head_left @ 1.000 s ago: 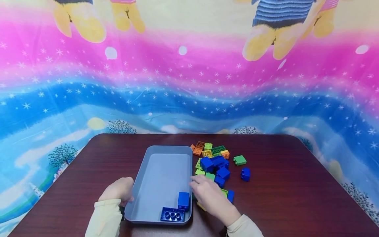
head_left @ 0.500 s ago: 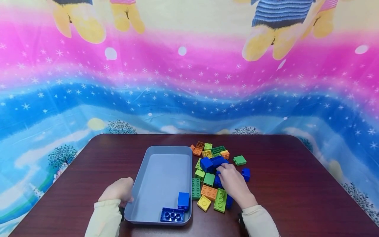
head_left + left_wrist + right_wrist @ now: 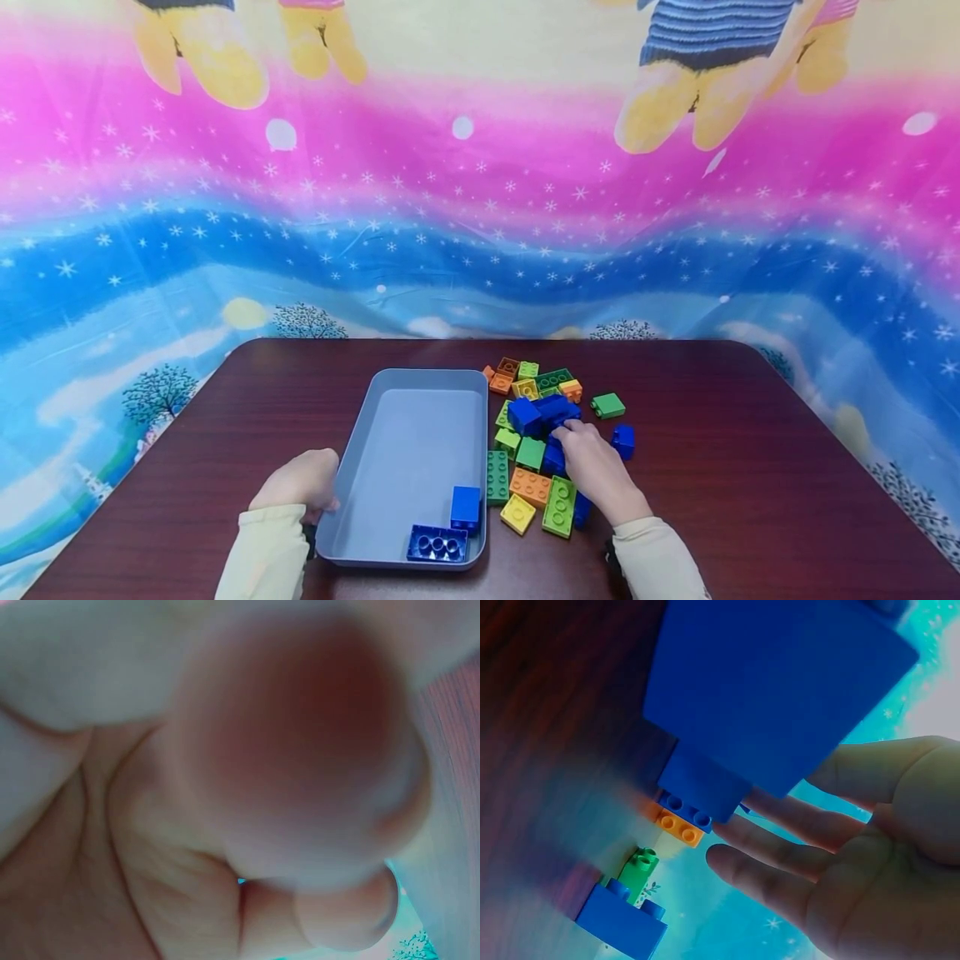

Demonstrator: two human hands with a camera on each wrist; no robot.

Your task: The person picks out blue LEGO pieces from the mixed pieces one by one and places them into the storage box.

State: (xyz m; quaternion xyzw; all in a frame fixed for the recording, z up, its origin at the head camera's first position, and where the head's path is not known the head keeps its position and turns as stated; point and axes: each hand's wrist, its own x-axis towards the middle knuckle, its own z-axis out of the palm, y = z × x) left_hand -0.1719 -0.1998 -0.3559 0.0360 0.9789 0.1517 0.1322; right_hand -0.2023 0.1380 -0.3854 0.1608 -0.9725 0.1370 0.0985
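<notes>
In the head view, my left hand [image 3: 300,479] grips the left wall of a shallow grey-blue tray [image 3: 431,379]. The left wrist view shows its fingers [image 3: 345,907] curled, very close and blurred. Inside the tray's near right corner lie two blue toy building bricks, one standing [image 3: 465,507] and one on its side with hollow tubes showing [image 3: 437,544]. My right hand [image 3: 600,471] reaches into the pile right of the tray and pinches a blue brick, mostly covered by the fingers. A large blue brick [image 3: 772,690] hides the thumb tip in the right wrist view.
Orange, yellow and green bricks lie around, including an orange one [image 3: 530,487] and a lime one [image 3: 558,507]. Apart at the right are a green brick [image 3: 608,406] and a blue brick [image 3: 622,442]. A printed cloth [image 3: 480,208] hangs behind the dark table [image 3: 712,467].
My right hand has moved from the tray's right wall to the blue bricks in the pile, staying there over the last half second. My left hand and the tray have not moved.
</notes>
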